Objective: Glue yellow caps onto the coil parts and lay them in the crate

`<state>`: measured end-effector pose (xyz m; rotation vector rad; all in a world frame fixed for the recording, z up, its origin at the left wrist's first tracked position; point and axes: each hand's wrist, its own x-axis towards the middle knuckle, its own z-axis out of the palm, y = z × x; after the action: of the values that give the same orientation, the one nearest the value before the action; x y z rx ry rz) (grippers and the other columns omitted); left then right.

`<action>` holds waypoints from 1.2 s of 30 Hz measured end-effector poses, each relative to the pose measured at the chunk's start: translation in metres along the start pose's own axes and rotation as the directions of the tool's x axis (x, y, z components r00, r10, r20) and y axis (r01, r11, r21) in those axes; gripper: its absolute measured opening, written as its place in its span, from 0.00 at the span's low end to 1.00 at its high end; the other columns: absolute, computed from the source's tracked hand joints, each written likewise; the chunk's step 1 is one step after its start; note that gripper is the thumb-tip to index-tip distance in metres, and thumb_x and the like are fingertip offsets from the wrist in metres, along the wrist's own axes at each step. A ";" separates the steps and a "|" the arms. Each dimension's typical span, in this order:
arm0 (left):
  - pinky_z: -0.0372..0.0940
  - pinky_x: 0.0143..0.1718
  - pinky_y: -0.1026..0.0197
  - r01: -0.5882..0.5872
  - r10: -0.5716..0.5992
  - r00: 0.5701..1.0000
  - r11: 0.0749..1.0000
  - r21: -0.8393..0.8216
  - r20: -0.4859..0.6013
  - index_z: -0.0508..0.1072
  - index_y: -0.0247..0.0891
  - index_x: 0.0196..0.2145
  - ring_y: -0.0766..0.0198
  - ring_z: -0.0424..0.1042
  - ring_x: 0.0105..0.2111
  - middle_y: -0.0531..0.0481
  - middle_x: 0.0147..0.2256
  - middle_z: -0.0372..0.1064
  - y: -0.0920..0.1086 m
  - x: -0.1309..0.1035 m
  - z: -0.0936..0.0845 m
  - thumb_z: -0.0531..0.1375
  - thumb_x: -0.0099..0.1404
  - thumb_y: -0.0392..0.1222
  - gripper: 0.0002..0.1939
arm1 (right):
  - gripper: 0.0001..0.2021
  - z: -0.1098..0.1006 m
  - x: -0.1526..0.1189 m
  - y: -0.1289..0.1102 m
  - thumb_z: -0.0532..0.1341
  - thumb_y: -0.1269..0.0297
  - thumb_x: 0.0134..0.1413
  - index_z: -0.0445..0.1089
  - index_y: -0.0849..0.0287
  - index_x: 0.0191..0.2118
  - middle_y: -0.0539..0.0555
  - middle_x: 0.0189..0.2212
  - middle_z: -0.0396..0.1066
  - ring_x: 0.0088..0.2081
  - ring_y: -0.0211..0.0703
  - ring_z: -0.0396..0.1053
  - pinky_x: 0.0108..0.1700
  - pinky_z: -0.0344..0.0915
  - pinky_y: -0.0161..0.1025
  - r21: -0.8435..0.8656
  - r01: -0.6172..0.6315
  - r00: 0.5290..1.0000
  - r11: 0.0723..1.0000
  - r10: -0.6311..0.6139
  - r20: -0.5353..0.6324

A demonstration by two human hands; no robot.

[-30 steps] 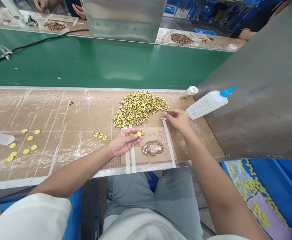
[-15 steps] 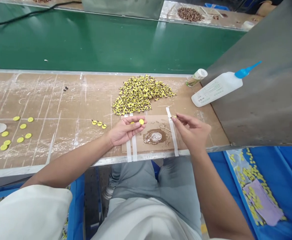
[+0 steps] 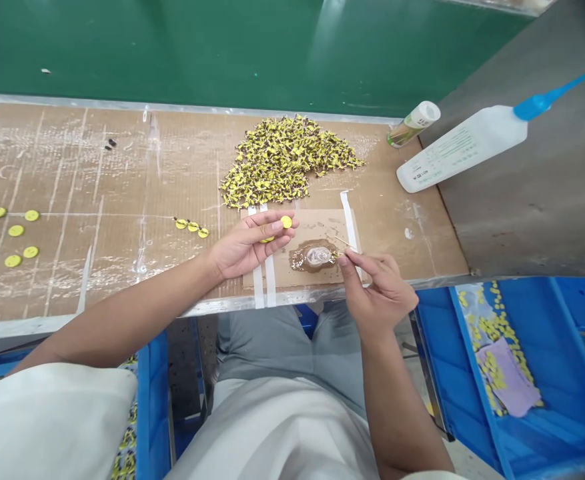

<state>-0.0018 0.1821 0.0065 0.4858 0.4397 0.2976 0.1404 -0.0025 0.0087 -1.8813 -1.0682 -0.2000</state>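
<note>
My left hand (image 3: pixel 245 245) holds a round yellow disc (image 3: pixel 286 222) at its fingertips, with another yellow disc (image 3: pixel 267 239) lower in the fingers. Pinched in my right hand (image 3: pixel 375 283) is a small yellow and dark piece (image 3: pixel 339 255), at the right edge of a wet, clear puddle (image 3: pixel 318 256) on a taped cardboard sheet (image 3: pixel 322 223). A thin stick (image 3: pixel 343 241) lies just above those fingertips. Behind the hands is a heap of small yellow and dark pieces (image 3: pixel 282 160). Three discs with dark parts on them (image 3: pixel 192 227) lie in a row left of my left hand.
Several plain yellow discs (image 3: pixel 16 231) lie at the far left. A white bottle with a blue nozzle (image 3: pixel 465 148) and a small tube container (image 3: pixel 413 125) stand at the right by a metal panel (image 3: pixel 532 167). Blue bins (image 3: pixel 537 347) are below the table.
My right hand has moved left and down with the small piece, from beside the right tape strip to the puddle's edge. My left hand still holds the discs. The view has tilted downward.
</note>
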 end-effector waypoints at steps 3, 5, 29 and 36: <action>0.70 0.43 0.71 -0.001 0.001 1.000 1.000 -0.009 0.021 0.77 0.31 0.41 0.71 0.77 0.35 0.46 0.39 0.77 0.000 0.000 0.001 0.60 0.61 0.28 0.11 | 0.10 0.002 -0.001 0.002 0.67 0.65 0.50 0.76 0.48 0.40 0.50 0.33 0.78 0.33 0.45 0.73 0.37 0.71 0.47 -0.014 0.050 0.999 0.999 -0.050 -0.010; 0.70 0.43 0.71 0.000 0.000 1.000 1.000 -0.008 0.023 0.77 0.31 0.41 0.71 0.77 0.35 0.46 0.39 0.77 0.000 0.000 0.001 0.60 0.61 0.28 0.11 | 0.09 0.003 0.000 0.003 0.67 0.65 0.50 0.76 0.48 0.40 0.50 0.34 0.78 0.33 0.45 0.74 0.38 0.71 0.47 -0.039 0.075 0.997 0.996 -0.075 0.007; 0.70 0.43 0.73 0.003 -0.003 0.999 1.000 -0.001 0.039 0.77 0.33 0.41 0.71 0.77 0.36 0.48 0.38 0.77 0.000 0.000 -0.001 0.59 0.62 0.28 0.11 | 0.15 0.004 0.008 0.010 0.68 0.75 0.47 0.75 0.50 0.40 0.47 0.32 0.78 0.29 0.37 0.73 0.39 0.69 0.42 0.007 0.306 0.949 0.952 -0.306 0.082; 0.69 0.44 0.72 0.003 -0.003 0.999 1.000 0.020 0.032 0.77 0.33 0.42 0.71 0.77 0.37 0.47 0.40 0.77 0.000 0.000 -0.001 0.60 0.61 0.28 0.11 | 0.17 -0.001 0.012 0.008 0.69 0.75 0.46 0.75 0.48 0.42 0.48 0.33 0.78 0.31 0.40 0.74 0.39 0.70 0.42 -0.018 0.304 0.952 0.953 -0.303 0.030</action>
<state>-0.0025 0.1826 0.0054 0.5083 0.4123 0.2823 0.1536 0.0025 0.0101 -1.7357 -1.3774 -0.3656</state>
